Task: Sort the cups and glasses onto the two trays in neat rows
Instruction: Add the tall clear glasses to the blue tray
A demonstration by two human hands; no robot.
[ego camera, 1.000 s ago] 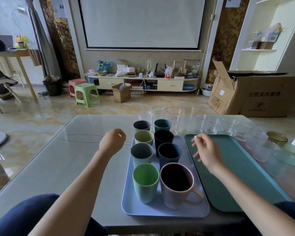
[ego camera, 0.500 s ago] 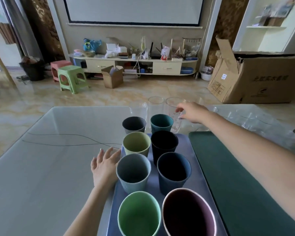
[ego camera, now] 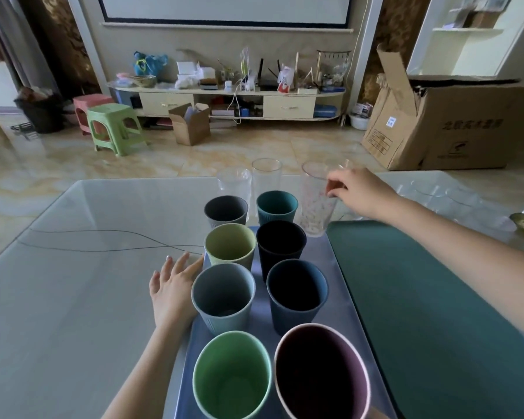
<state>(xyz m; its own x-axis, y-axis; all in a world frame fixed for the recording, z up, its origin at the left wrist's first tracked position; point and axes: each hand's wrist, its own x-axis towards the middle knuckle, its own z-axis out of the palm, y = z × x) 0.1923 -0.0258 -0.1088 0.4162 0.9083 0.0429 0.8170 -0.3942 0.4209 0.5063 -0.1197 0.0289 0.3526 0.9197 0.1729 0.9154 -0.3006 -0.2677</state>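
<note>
A speckled glass [ego camera: 315,204] is gripped by the right hand [ego camera: 360,192] at one o'clock; the left hand [ego camera: 173,285], fingers straight, is rested on the desk [ego camera: 73,297] beside the blue tray [ego camera: 330,261].

dark printed characters run along the side of the cardboard box [ego camera: 466,125], too blurred to read.
</note>
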